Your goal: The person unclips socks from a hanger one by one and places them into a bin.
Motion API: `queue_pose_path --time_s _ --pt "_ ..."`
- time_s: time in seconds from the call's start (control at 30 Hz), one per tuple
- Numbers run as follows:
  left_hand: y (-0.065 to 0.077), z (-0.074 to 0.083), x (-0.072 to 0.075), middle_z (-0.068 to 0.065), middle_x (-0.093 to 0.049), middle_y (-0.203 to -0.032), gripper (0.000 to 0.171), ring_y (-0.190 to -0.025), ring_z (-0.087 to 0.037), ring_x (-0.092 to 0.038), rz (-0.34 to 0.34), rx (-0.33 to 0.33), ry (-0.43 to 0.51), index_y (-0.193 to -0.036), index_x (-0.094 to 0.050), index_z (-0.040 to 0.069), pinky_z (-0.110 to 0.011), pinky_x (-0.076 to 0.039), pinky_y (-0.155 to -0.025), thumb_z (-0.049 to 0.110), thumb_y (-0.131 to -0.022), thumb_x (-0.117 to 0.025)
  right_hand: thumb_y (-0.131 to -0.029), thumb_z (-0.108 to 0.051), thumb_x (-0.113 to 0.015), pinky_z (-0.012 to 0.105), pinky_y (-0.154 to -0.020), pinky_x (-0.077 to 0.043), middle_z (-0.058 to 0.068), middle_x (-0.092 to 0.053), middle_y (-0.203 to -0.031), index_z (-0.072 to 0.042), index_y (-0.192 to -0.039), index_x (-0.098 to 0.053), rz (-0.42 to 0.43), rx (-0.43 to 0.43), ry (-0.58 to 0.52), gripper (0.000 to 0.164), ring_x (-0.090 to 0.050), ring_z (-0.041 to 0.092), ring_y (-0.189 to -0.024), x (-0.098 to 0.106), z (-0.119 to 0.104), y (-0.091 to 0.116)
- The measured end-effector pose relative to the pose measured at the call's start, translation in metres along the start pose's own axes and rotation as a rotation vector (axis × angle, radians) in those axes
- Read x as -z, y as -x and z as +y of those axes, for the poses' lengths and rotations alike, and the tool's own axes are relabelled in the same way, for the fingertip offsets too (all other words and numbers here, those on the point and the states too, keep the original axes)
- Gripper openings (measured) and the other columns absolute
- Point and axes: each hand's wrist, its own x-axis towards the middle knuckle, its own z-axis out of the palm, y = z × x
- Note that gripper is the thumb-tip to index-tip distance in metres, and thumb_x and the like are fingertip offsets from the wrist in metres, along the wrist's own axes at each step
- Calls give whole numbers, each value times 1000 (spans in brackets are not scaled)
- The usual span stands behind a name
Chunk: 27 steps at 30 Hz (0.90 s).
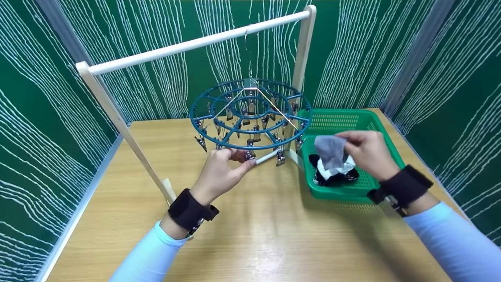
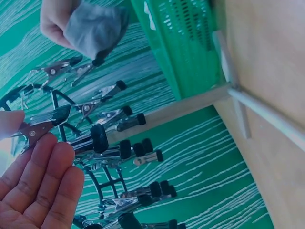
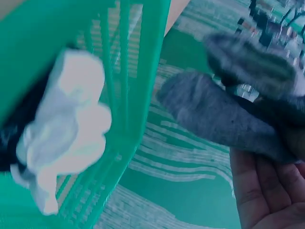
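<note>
My left hand (image 1: 223, 170) is at the front rim of the round blue hanger (image 1: 231, 143), pinching a metal clip (image 2: 35, 131) between thumb and fingers. In the left wrist view that clip has dark tips and points toward the right. My right hand (image 1: 368, 150), raised over the green basket (image 1: 348, 194), grips a grey sock (image 1: 330, 149) by one end while the rest hangs down. Two grey flaps, one sock end (image 3: 214, 109) and another (image 3: 252, 62), spread from the fingers in the right wrist view.
A wooden stand with a white rail (image 1: 195, 42) carries the hanger on a hook. Several other clips (image 1: 280, 158) dangle below its rings. White cloth (image 3: 71, 119) and black cloth (image 1: 336, 179) lie in the basket. Green patterned panels (image 1: 156, 94) enclose the wooden table (image 1: 129, 231).
</note>
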Motion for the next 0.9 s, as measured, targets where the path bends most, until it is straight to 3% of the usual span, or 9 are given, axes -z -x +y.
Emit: queue_pose_path --time_s 0.33,0.43,0.53,0.67,0.77,0.83,0.9 --pt "1 -1 0 -13 -83 -99 18 -95 -27 -78 -3 16 -10 -107 -81 1 -47 -61 -96 16 -97 -82 -108 2 -49 16 -54 -45 37 -73 -118 14 -134 -68 -106 -179 131 34 -57 -2 -65 23 35 -29" --pt "1 -1 0 -13 -83 -99 18 -95 -28 -78 -4 18 -10 -108 -81 0 -47 -62 -96 15 -97 -82 -107 2 -48 20 -53 -42 39 -72 -119 15 -134 -68 -136 -184 189 35 -58 7 -64 25 48 -36" --pt "1 -1 0 -14 -83 -99 18 -95 -28 -78 -5 20 -15 -108 -81 0 -47 -62 -96 15 -98 -82 -107 3 -48 23 -57 -44 41 -70 -122 16 -131 -69 -168 -177 244 35 -65 25 -70 25 62 -42" --pt "1 -2 0 -13 -82 -97 17 -94 -28 -77 -4 15 -28 -106 -81 0 -48 -60 -95 16 -98 -81 -105 3 -47 46 -79 -60 43 -67 -127 18 -129 -69 -247 -183 298 36 -70 53 -101 21 78 -45" --pt "1 -2 -1 -13 -82 -96 16 -93 -28 -77 0 9 -32 -105 -81 0 -48 -59 -94 15 -98 -81 -102 3 -45 66 -98 -57 43 -67 -128 17 -128 -69 -336 -175 341 39 -66 59 -116 16 86 -47" --pt "1 -2 0 -13 -82 -96 16 -93 -28 -77 1 5 -33 -105 -81 0 -49 -59 -94 15 -98 -80 -100 3 -45 70 -100 -55 42 -70 -123 17 -126 -71 -383 -162 366 39 -68 58 -111 11 88 -48" --pt "1 -3 0 -12 -82 -97 16 -93 -28 -77 -2 6 -31 -106 -81 0 -48 -59 -95 15 -98 -80 -100 2 -45 61 -83 -60 36 -75 -101 15 -111 -76 -434 -174 371 35 -71 51 -88 6 90 -49"
